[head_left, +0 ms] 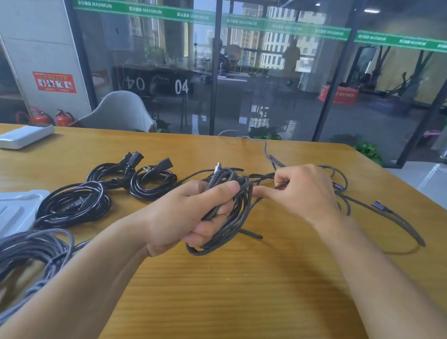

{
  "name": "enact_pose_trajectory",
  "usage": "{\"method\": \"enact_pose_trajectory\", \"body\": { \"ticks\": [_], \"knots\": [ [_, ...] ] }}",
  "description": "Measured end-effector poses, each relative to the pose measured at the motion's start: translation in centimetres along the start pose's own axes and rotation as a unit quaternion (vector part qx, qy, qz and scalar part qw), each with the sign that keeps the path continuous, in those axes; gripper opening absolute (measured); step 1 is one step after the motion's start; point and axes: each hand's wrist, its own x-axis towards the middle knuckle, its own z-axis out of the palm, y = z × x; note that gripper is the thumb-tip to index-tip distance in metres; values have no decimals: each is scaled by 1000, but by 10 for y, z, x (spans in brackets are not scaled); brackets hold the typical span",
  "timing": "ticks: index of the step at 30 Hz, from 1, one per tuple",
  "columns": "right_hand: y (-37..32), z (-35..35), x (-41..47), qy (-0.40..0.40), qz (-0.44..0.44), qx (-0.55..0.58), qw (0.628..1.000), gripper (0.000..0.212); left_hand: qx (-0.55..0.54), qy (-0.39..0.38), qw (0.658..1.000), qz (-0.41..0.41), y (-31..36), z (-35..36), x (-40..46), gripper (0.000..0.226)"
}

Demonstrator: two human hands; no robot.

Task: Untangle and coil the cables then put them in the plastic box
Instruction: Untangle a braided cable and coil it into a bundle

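Hands (188, 214) (304, 192) grip braided cable (229, 222) over wooden table (236, 288), glass wall (275, 80) behind.

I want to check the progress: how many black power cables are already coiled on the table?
3. One coil lies beside the plastic box; one is behind it; one lies right of that. Others may be hidden.

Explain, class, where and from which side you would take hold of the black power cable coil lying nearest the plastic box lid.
Grip the black power cable coil across its bundled loops at the near-right arc, coming from above. It lies flat on the table, so fingers can probably close round all strands there. The plastic box lid crowds its left side, and neighbouring coils sit behind it.
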Motion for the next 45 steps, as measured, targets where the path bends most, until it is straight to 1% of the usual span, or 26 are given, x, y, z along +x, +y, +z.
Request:
{"method": "enact_pose_trajectory", "body": {
  "ticks": [1,2,4,7,10,13,15,17,20,22,24,28,31,34,36,38,39,41,43,45],
  "knots": [
    [-5,-1,0,17,4,6,1000,90,11,-2,1000,-2,0,1,0,44],
    [-10,-2,1,26,9,20,999,89,25,-4,1000,-4,-1,0,0,47],
    [-17,-2,-1,31,27,61,997,80,57,-2,998,-11,-3,0,1,50],
    [-22,-4,-3,34,64,126,989,73,103,1,994,-21,-4,3,2,48],
    [-28,-8,-5,23,68,169,983,67,125,-11,992,-21,-5,9,3,45],
    [-33,-8,-6,20,67,207,976,68,155,-27,987,-21,-9,16,6,51],
    [-37,-6,-7,7,70,217,974,71,185,-21,982,-35,-12,21,10,51],
    [-42,-6,-7,-22,91,244,965,68,212,-6,976,-44,-15,27,13,49],
    [-48,-12,-8,-81,115,313,939,57,214,33,975,-39,-21,28,19,47],
    [-51,-16,-10,-113,101,339,929,50,217,72,973,-21,-27,25,23,46],
    [-56,-18,-13,-125,71,346,927,39,225,112,968,-7,-33,23,26,43],
    [-66,-15,-19,-90,-17,295,951,28,181,152,972,8,-40,22,31,41],
    [-67,-12,-20,-90,-36,288,953,36,121,168,978,15,-40,21,31,41],
    [-70,-13,-24,-97,-43,297,949,44,88,184,978,32,-36,20,30,41],
    [-75,-14,-27,-82,-31,350,933,49,66,210,975,34,-33,19,29,43],
    [-76,-16,-26,-69,13,421,904,51,44,229,971,41,-30,18,27,41],
    [-76,-17,-24,-64,32,437,896,49,37,232,971,46,-28,19,26,41],
    [-73,-17,-20,-66,55,434,897,39,31,237,970,48,-27,21,25,44],
    [-71,-13,-19,-89,66,408,906,29,17,242,969,48,-27,21,24,43],
    [-74,-5,-24,-113,47,356,926,27,-1,244,968,49,-26,19,24,34]
  ]
}}
